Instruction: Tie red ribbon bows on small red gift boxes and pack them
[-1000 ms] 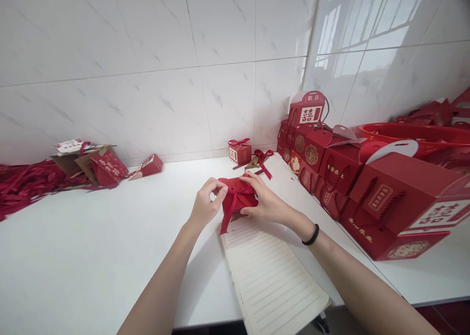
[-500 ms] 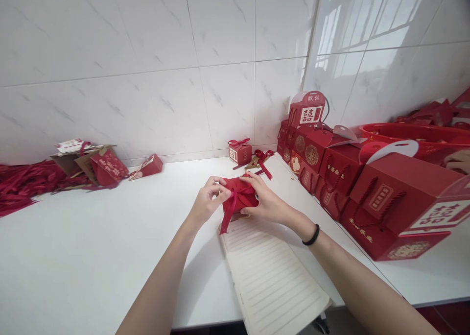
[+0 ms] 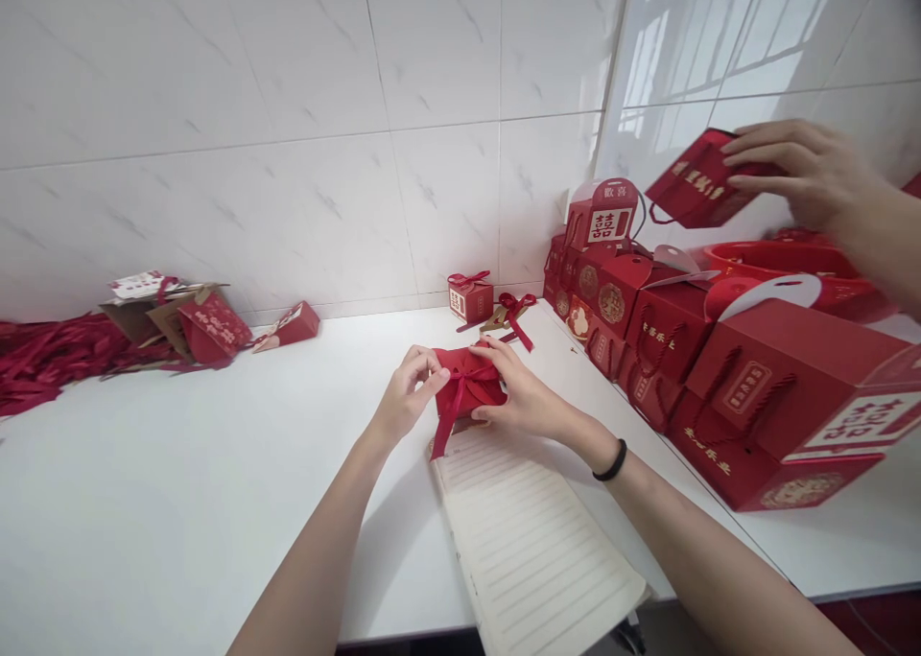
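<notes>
Suddenly a co-worker's hand (image 3: 802,165) enters with a gold-lettered red carton (image 3: 695,181) right of the cream lined notebook (image 3: 536,531), at whose far end left hand (image 3: 407,397) pinches red ribbon (image 3: 448,416), right hand (image 3: 529,393) cups red cardboard box (image 3: 472,399), seemingly undisturbed.

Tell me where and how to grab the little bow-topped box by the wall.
Probably best by two opposite upright sides of the bow-topped box, coming from the front. Its sides look flat, the ribbon bow on top could get crushed or pulled loose, and the tiled wall leaves little room behind.
</notes>
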The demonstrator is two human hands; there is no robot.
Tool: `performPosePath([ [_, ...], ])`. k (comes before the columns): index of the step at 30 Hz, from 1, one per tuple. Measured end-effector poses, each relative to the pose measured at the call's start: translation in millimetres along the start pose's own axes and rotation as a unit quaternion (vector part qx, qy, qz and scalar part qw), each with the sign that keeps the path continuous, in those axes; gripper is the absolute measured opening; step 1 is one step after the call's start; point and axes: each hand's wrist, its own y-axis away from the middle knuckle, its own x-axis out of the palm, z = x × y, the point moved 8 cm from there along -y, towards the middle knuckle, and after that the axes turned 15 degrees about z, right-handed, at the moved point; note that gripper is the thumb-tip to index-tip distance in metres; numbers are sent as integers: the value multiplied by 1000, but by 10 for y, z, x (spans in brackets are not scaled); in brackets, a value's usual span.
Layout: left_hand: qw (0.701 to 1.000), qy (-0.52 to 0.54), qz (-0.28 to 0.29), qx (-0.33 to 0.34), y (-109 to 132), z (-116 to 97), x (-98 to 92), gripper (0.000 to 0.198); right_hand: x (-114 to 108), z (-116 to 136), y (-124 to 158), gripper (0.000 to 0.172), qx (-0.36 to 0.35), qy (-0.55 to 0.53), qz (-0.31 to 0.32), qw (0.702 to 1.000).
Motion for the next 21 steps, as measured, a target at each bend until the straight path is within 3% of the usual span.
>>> performPosePath([
  [6, 1000, -7, 9, -26, 11, 73, -20, 17, 1, 6, 7, 78, 10, 3, 1, 1000],
  [12, 998, 51, -25, -20, 11, 93, -47, 12, -37, -14, 11, 78, -5, -51, -14, 999],
  [17, 998, 67, -18, -10, 8, 79, -33, 12, -122, -166, 25, 40, 38, -195, -85, 976],
  [21, 997, 71, -11, -4, 12, 61, -25, 13, -191, -202, 41, 34, 77, -143, -126, 979],
])
